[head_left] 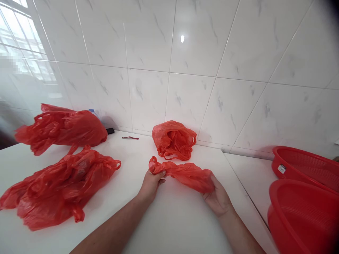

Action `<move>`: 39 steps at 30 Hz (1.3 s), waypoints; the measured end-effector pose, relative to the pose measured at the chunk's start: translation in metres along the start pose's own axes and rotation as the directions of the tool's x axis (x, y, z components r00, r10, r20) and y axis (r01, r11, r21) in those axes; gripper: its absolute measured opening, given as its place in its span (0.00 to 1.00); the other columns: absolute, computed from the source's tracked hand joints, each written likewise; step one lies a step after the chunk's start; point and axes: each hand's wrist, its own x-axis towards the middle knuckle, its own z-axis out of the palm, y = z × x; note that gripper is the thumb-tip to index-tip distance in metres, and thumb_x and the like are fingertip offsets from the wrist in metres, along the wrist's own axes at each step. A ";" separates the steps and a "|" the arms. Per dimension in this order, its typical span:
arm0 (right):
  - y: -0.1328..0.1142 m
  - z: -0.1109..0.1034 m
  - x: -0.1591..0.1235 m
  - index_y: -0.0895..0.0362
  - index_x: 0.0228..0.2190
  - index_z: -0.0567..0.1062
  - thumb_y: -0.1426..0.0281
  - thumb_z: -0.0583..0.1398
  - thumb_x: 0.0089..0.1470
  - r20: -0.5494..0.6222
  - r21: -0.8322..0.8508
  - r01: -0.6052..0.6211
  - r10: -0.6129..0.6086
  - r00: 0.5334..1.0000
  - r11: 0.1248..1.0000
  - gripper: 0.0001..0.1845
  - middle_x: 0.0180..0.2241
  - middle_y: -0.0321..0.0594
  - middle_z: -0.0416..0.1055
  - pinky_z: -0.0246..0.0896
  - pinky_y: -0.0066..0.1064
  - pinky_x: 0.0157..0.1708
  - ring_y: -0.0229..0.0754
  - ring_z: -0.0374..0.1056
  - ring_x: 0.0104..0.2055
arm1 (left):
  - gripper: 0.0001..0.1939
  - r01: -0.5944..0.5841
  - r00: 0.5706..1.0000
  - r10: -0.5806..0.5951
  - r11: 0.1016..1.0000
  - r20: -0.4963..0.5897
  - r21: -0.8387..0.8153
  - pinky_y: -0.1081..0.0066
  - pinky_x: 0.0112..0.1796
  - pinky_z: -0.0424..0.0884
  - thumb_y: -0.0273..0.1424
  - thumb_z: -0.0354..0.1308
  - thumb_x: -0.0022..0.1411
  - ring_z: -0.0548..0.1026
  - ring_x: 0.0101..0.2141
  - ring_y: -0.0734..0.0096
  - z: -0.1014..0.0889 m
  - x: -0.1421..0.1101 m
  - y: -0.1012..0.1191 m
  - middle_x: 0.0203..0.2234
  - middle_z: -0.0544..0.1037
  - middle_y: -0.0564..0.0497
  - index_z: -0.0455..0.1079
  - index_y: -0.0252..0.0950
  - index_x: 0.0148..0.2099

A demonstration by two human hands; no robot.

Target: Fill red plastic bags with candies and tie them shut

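Note:
A red plastic bag [185, 174], bunched lengthwise, is stretched between my two hands above the white table. My left hand [153, 182] pinches its left end near the handle loops, thumb on top. At the other end, my right hand [218, 197] is wrapped around the bag from the right and below; some of its fingers are hidden. Just beyond, another red plastic bag [173, 139] sits crumpled against the wall, its mouth facing me.
Two red bags, one in front [60, 190] and a fuller one behind [76, 127], lie at the left. A dark object [110, 131] and a thin red strip [130, 138] rest near the tiled wall [148, 91]. Two red plastic baskets [282, 211] stand at right.

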 end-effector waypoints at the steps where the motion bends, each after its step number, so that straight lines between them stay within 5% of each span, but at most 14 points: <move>1: -0.001 0.001 -0.001 0.53 0.39 0.75 0.65 0.61 0.51 0.006 0.030 -0.020 0.020 1.000 0.999 0.12 0.42 0.35 0.75 0.69 0.29 0.41 0.39 0.71 0.43 | 0.15 0.000 1.000 0.000 1.000 0.008 -0.019 0.75 0.29 0.67 0.36 0.65 0.48 0.69 0.27 0.76 0.000 0.000 0.000 0.28 0.72 0.52 0.67 0.35 0.37; 7: 0.000 0.004 -0.004 0.56 0.41 0.75 0.65 0.60 0.52 0.021 -0.037 -0.016 0.017 1.000 0.999 0.14 0.42 0.38 0.76 0.69 0.32 0.41 0.42 0.71 0.42 | 0.18 -0.046 0.999 0.046 0.999 -0.017 -0.005 0.79 0.21 0.58 0.43 0.60 0.53 0.59 0.18 0.82 -0.001 0.001 0.000 0.17 0.63 0.60 0.65 0.36 0.40; 12: 0.000 -0.002 0.001 0.56 0.41 0.75 0.65 0.61 0.51 -0.040 -0.112 0.020 -0.024 0.999 0.993 0.14 0.41 0.37 0.76 0.69 0.30 0.41 0.42 0.71 0.43 | 0.18 -0.123 0.990 0.130 0.984 -0.049 0.130 0.78 0.20 0.54 0.47 0.53 0.58 0.55 0.16 0.80 -0.002 -0.002 0.005 0.12 0.58 0.61 0.64 0.36 0.28; 16: -0.003 -0.004 0.002 0.54 0.42 0.74 0.62 0.61 0.52 -0.100 -0.108 0.028 -0.039 0.994 0.994 0.16 0.43 0.36 0.75 0.69 0.31 0.41 0.42 0.70 0.46 | 0.15 -0.206 0.974 0.223 0.944 -0.040 0.256 0.74 0.30 0.64 0.44 0.56 0.56 0.70 0.30 0.72 -0.002 -0.004 0.013 0.29 0.73 0.53 0.67 0.37 0.37; 19: -0.002 -0.002 0.001 0.53 0.43 0.74 0.59 0.60 0.52 -0.114 -0.110 0.015 -0.027 0.993 0.994 0.18 0.44 0.35 0.75 0.70 0.32 0.41 0.43 0.69 0.47 | 0.27 -0.251 0.963 0.270 0.899 -0.003 0.359 0.70 0.38 0.65 0.36 0.66 0.45 0.70 0.42 0.64 -0.001 -0.005 0.014 0.43 0.73 0.50 0.65 0.41 0.49; 24: 0.000 0.002 -0.001 0.52 0.42 0.75 0.56 0.61 0.51 -0.113 -0.183 0.007 -0.029 0.993 0.983 0.19 0.44 0.35 0.75 0.70 0.30 0.40 0.43 0.69 0.47 | 0.10 -0.225 0.961 0.275 0.861 -0.044 0.456 0.67 0.36 0.65 0.39 0.58 0.54 0.70 0.34 0.66 -0.003 -0.001 0.008 0.35 0.73 0.50 0.70 0.39 0.35; 28: 0.001 0.001 -0.001 0.54 0.42 0.75 0.55 0.61 0.50 -0.129 -0.278 -0.004 -0.033 0.991 0.961 0.21 0.43 0.37 0.75 0.69 0.30 0.40 0.44 0.69 0.47 | 0.10 -0.247 0.941 0.322 0.861 -0.100 0.445 0.69 0.40 0.64 0.40 0.56 0.55 0.68 0.41 0.65 -0.008 0.002 0.009 0.42 0.71 0.49 0.70 0.38 0.31; 33: 0.002 0.000 0.000 0.54 0.40 0.76 0.53 0.61 0.48 -0.149 -0.299 -0.005 -0.041 0.988 0.954 0.22 0.41 0.38 0.76 0.70 0.30 0.38 0.45 0.71 0.45 | 0.17 -0.196 0.972 0.227 0.918 -0.052 0.345 0.71 0.27 0.64 0.45 0.51 0.58 0.68 0.25 0.70 -0.007 0.002 0.007 0.23 0.71 0.53 0.65 0.36 0.28; 39: 0.001 0.001 0.001 0.55 0.39 0.75 0.53 0.61 0.46 -0.274 -0.340 0.035 -0.134 0.952 0.940 0.23 0.41 0.39 0.76 0.71 0.32 0.35 0.46 0.72 0.41 | 0.15 -0.182 0.983 0.173 0.935 0.056 0.305 0.74 0.25 0.64 0.44 0.56 0.54 0.67 0.23 0.72 -0.001 -0.006 0.012 0.21 0.70 0.56 0.64 0.37 0.28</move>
